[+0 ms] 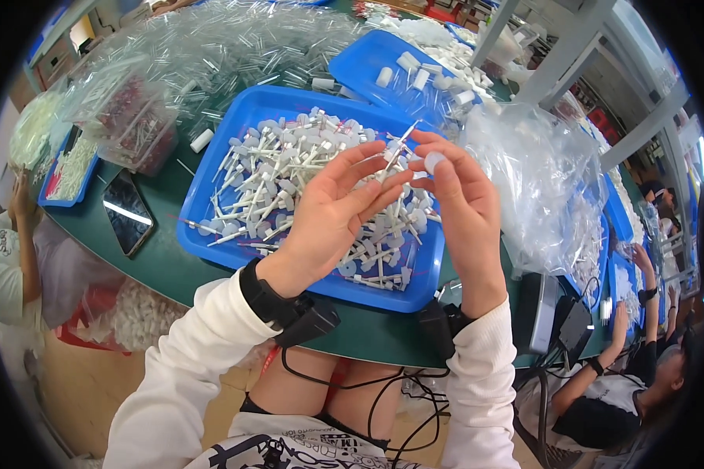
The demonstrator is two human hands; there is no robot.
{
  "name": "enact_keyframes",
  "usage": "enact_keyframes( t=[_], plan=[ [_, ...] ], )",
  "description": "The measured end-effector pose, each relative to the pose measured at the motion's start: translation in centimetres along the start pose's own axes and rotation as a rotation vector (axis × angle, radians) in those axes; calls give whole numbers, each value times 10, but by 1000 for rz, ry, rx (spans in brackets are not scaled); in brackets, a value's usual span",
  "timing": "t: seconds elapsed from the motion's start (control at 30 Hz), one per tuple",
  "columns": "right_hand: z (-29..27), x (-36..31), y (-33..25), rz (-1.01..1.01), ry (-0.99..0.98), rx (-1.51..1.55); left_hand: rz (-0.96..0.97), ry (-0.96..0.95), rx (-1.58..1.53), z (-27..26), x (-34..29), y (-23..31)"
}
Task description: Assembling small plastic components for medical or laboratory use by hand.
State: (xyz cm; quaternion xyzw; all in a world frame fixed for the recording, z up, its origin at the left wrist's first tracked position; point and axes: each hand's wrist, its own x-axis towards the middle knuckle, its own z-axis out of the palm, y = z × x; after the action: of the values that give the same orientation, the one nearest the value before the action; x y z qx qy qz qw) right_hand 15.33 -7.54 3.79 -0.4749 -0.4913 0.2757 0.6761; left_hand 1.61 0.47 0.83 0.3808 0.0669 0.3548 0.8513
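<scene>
Above a blue tray (238, 105), my two hands come together. My left hand (332, 211) is closed, fingertips pinching a thin white stick-like plastic part (400, 146) that tilts up to the right. The fingers of my right hand (469, 203) are bent around a small round whitish disc (434, 162), held by the thumb, and also come close to the upper end of the stick. Whether they touch it is hard to tell. Under my hands the tray holds a heap of similar white sticks with round pale discs (270, 172). Both wrists wear black straps with small boxes.
A black phone (127, 211) lies left of the tray, near clear tubs (137, 129) of small parts. Clear tubes (266, 47) pile up behind. A second blue tray (356, 59) with white caps stands at back right, beside a clear plastic bag (524, 187). Cables hang below the table edge.
</scene>
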Motion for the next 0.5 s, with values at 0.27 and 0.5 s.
enact_keyframes(
  t=[0.27, 0.5],
  plan=[
    [1, -7, 10, -98, 22, -131, -249, -161, 84, -11, 4, 5],
    [-5, -10, 13, -43, 94, -169, -197, -165, 253, 0, -1, 17]
  ],
)
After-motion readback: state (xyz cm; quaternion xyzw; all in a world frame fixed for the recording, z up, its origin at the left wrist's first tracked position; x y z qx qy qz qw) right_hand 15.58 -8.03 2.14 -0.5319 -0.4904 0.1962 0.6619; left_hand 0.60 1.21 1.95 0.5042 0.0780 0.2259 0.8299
